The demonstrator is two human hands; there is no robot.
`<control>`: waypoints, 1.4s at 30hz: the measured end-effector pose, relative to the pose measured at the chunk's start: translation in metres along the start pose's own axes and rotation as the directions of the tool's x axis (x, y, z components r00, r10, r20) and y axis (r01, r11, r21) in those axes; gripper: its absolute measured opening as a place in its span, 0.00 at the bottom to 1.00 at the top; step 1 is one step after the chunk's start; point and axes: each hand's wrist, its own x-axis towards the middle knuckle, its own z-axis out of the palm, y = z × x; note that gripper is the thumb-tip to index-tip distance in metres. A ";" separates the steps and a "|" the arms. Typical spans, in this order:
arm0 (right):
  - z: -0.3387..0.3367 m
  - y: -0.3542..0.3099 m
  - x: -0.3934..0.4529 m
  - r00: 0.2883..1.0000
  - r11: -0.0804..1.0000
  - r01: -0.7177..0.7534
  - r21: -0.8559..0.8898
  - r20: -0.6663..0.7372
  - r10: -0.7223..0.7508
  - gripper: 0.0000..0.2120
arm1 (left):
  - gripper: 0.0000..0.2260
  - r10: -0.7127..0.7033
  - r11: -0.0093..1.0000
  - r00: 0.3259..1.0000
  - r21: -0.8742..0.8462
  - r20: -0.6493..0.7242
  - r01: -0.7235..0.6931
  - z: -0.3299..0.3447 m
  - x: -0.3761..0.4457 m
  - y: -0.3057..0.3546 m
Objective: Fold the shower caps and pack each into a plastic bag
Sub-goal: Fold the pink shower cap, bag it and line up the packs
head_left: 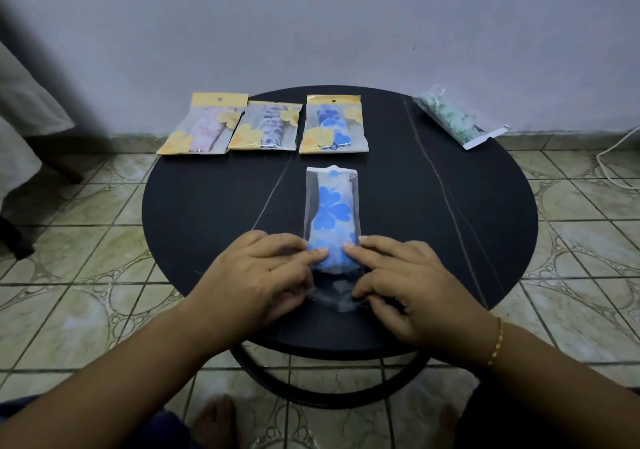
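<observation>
Fingers [320, 251] of both hands are being pinched on the clear bag's [313, 199] near end, blue-flowered cap [332, 209] already tucked in mid-table, while four packs are sitting finished from 11 to 1 o'clock.

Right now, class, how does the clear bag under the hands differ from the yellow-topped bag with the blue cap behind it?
The clear plastic bag is plain; the yellow-topped bag carries yellow flower print and a hang hole. The clear bag is pressed by the left hand and right hand; the yellow-topped bag lies untouched. Both hold blue-flowered folded caps.
</observation>
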 end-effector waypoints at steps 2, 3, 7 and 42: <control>0.000 0.000 0.002 0.999 1.000 -0.002 -0.008 0.034 0.003 0.08 | 0.08 -0.028 0.999 1.000 -0.028 0.012 0.028 0.001 0.001 0.000; 0.000 0.000 0.003 0.999 1.000 -0.010 -0.011 0.052 0.010 0.08 | 0.08 -0.047 0.997 0.999 -0.052 0.021 0.048 0.002 0.001 -0.001; 0.001 0.001 0.005 0.986 0.994 -0.104 0.030 0.136 0.100 0.06 | 0.12 -0.131 0.971 0.987 -0.189 0.093 0.146 0.007 -0.002 -0.004; 0.010 -0.009 0.022 0.924 0.901 -0.377 0.215 0.021 0.382 0.11 | 0.15 -0.443 0.758 0.889 -0.481 0.116 0.441 0.009 -0.004 -0.002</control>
